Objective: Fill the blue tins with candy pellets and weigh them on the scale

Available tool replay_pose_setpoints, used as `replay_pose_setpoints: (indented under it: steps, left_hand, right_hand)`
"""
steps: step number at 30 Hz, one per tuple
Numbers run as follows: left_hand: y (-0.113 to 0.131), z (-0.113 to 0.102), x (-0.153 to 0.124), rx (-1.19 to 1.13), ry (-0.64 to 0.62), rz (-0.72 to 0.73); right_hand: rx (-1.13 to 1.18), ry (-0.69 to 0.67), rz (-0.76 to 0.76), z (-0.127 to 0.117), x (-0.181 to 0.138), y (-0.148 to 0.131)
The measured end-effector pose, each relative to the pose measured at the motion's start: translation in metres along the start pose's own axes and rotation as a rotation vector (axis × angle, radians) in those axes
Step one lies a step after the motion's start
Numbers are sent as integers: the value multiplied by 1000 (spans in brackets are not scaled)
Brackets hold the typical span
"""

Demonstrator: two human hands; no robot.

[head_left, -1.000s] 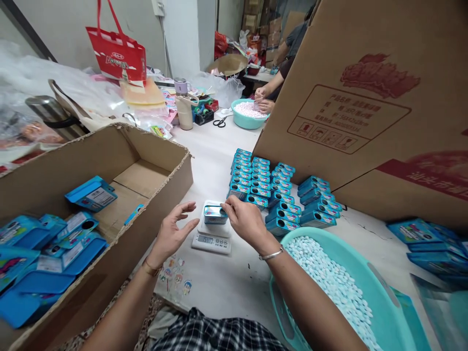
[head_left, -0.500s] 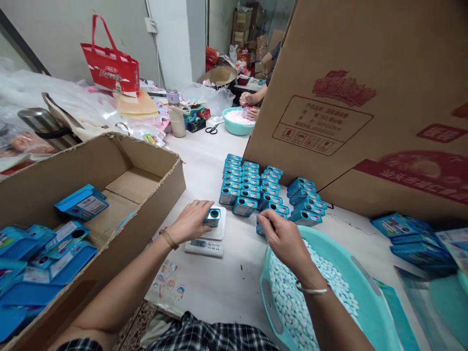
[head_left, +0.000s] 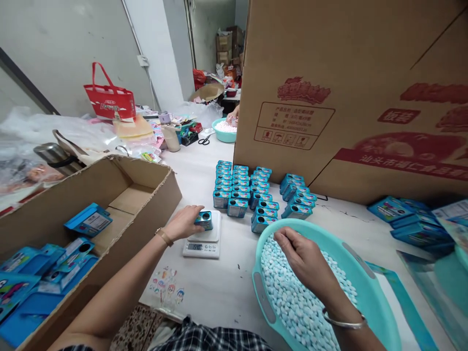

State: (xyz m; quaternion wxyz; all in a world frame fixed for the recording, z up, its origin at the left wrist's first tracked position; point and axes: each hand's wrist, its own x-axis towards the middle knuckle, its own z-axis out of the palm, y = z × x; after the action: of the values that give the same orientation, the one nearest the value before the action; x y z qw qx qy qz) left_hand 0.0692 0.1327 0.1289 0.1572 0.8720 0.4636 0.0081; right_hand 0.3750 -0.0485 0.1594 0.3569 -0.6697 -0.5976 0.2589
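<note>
My left hand (head_left: 184, 222) is closed round a small blue box (head_left: 204, 220) with a dark round spot on its top. That box is on the plate of a white digital scale (head_left: 202, 249), whose display shows digits. Over the far part of a turquoise basin (head_left: 261, 292) is my right hand (head_left: 305, 256), its thumb and fingers pinched together; whatever they hold is hidden. Small pale-blue pellets (head_left: 292, 302), perhaps candies, fill much of the basin. Beyond the scale and basin, several matching blue boxes (head_left: 239, 192) stand in rows.
An open carton (head_left: 146, 214) with blue boxes lies at left. A tall cardboard box (head_left: 351, 126) walls off the right rear. More blue boxes (head_left: 411, 222) are stacked at right. Scissors (head_left: 204, 140) lie farther back, near another person's hand (head_left: 233, 114) at a second basin.
My right hand has moved from beside the front blue boxes to above the pellets in the basin. My left hand stays at the box on the scale. The camera view has shifted.
</note>
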Motion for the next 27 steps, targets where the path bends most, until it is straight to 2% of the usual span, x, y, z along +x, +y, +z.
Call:
replay_pose_setpoints:
  steps: [7,14,17,21,27]
  left_hand:
    - [-3,0,-7,-30,13,-62]
    - [-5,-1,-5,-41,15,-77]
    - [1,-2,-6,-36,13,-84]
    - [15,1,-5,-56,68,-141]
    - [56,20,19,-158,152,-176]
  right_hand:
    - [-140,-104,-103,19,20,-16]
    - [-209,-176,-234,47,45,-47]
    - [-241,-188,-245,56,57,-56]
    - [-179,-155,-203,51,65,-48]
    - [-20,-54,-113,22,63,-13]
